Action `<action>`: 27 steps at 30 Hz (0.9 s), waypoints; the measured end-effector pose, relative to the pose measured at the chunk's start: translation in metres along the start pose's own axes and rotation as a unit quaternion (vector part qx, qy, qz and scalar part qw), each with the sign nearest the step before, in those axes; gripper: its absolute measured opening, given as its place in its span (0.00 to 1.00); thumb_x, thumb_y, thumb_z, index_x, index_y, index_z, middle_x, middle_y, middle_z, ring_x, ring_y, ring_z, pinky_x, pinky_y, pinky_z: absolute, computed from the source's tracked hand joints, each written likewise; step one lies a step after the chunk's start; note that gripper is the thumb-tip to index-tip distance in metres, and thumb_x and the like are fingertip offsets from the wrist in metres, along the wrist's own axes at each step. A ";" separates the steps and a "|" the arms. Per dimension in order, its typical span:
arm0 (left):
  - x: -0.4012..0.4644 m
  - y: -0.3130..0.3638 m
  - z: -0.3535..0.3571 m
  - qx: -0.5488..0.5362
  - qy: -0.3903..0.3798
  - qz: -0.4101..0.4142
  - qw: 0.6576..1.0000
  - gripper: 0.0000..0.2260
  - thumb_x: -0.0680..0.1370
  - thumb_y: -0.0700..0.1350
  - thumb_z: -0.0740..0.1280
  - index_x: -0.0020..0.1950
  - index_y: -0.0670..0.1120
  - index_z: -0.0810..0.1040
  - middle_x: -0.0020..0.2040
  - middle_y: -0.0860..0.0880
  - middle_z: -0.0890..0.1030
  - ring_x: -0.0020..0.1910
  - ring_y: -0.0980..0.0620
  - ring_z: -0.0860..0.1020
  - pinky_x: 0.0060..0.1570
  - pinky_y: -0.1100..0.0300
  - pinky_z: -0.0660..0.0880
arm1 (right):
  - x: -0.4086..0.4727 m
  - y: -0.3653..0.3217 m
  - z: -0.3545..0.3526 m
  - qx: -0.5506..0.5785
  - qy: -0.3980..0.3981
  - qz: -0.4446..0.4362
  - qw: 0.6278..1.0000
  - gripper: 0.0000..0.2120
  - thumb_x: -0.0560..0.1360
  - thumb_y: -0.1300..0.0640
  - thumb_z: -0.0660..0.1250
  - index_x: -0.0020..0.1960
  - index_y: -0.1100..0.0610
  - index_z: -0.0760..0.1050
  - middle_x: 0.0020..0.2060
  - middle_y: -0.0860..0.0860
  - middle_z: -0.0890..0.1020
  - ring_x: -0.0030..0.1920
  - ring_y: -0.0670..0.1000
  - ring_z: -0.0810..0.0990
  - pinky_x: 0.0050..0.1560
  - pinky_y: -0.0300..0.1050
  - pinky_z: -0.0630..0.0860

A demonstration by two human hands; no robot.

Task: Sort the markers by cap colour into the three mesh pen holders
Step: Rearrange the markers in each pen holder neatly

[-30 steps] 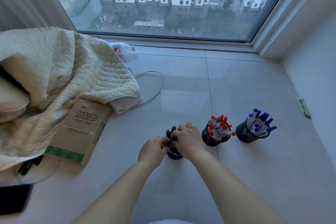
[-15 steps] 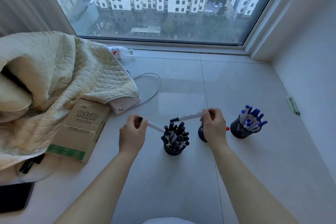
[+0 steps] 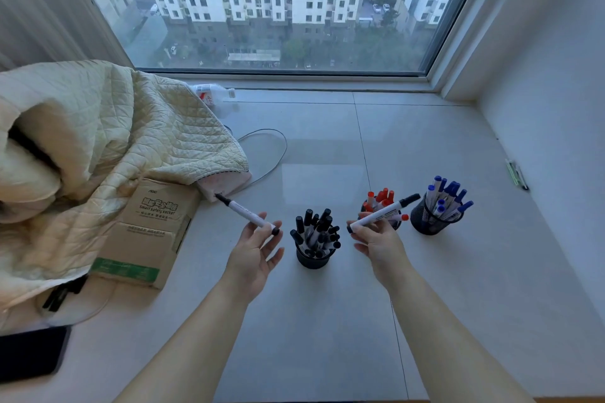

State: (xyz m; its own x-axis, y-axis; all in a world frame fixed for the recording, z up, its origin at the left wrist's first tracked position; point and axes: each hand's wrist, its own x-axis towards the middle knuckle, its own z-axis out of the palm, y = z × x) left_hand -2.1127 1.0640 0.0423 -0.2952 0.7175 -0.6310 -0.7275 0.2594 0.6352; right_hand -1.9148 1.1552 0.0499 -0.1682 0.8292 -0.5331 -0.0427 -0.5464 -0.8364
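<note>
Three black mesh holders stand in a row on the pale floor. The left holder [image 3: 312, 259] is full of black-capped markers, the middle holder [image 3: 395, 223] has red-capped ones, and the right holder [image 3: 429, 222] has blue-capped ones. My left hand [image 3: 257, 252], palm up just left of the black holder, has a black-capped marker [image 3: 246, 213] lying across its fingertips, pointing up and left. My right hand [image 3: 376, 239] grips another black-capped marker [image 3: 383, 212] in front of the red holder, its cap pointing up and right.
A quilted cream blanket [image 3: 98, 147] and a cardboard box [image 3: 147, 232] lie to the left. A grey cable [image 3: 268, 154] loops behind them. A dark phone [image 3: 29, 353] is at the lower left. A wall rises on the right, a window ledge beyond.
Both hands left the black holder, each lifting out a black-capped marker. They moved apart, and my left hand turned palm up with its fingers spread.
</note>
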 end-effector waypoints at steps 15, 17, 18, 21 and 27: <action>0.023 -0.041 0.005 0.289 0.107 0.073 0.949 0.02 0.75 0.49 0.67 0.44 0.54 0.80 0.44 0.57 0.80 0.48 0.55 0.76 0.46 0.59 0.71 | 0.014 0.030 0.012 -0.225 0.037 -0.116 0.967 0.07 0.71 0.61 0.67 0.44 0.49 0.75 0.30 0.40 0.81 0.33 0.37 0.78 0.32 0.30 0.72; 0.024 -0.041 0.007 0.306 0.105 0.075 0.943 0.04 0.73 0.48 0.69 0.47 0.51 0.80 0.44 0.55 0.80 0.48 0.55 0.77 0.42 0.61 0.70 | 0.011 0.032 0.012 -0.213 0.054 -0.142 0.965 0.11 0.71 0.61 0.68 0.49 0.49 0.72 0.35 0.44 0.81 0.37 0.41 0.80 0.38 0.37 0.76; 0.024 -0.041 0.009 0.314 0.108 0.079 0.940 0.04 0.73 0.48 0.70 0.46 0.52 0.80 0.44 0.54 0.80 0.47 0.55 0.77 0.41 0.62 0.70 | 0.009 0.033 0.011 -0.213 0.069 -0.158 0.962 0.13 0.71 0.61 0.69 0.51 0.49 0.70 0.37 0.46 0.81 0.38 0.42 0.81 0.40 0.39 0.76; 0.024 -0.042 0.012 0.336 0.119 0.090 0.930 0.04 0.71 0.47 0.71 0.43 0.53 0.77 0.43 0.53 0.82 0.46 0.56 0.79 0.39 0.63 0.70 | 0.005 0.036 0.008 -0.244 0.120 -0.218 0.937 0.15 0.71 0.58 0.70 0.53 0.50 0.67 0.38 0.49 0.81 0.38 0.44 0.81 0.40 0.37 0.76; 0.028 -0.047 0.016 0.352 0.115 0.107 0.923 0.03 0.74 0.47 0.66 0.41 0.54 0.76 0.37 0.59 0.81 0.46 0.55 0.81 0.54 0.49 0.76 | 0.007 0.044 0.012 -0.331 0.066 -0.284 0.897 0.05 0.76 0.58 0.64 0.51 0.56 0.71 0.36 0.42 0.77 0.38 0.41 0.78 0.36 0.29 0.71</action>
State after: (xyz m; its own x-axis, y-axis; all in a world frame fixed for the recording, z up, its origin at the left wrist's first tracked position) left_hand -2.0772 1.0818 0.0017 -0.5679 0.6653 -0.4847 -0.0798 0.5416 0.8369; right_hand -1.9297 1.1359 0.0108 -0.1839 0.9825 0.0292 0.5182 0.1222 -0.8465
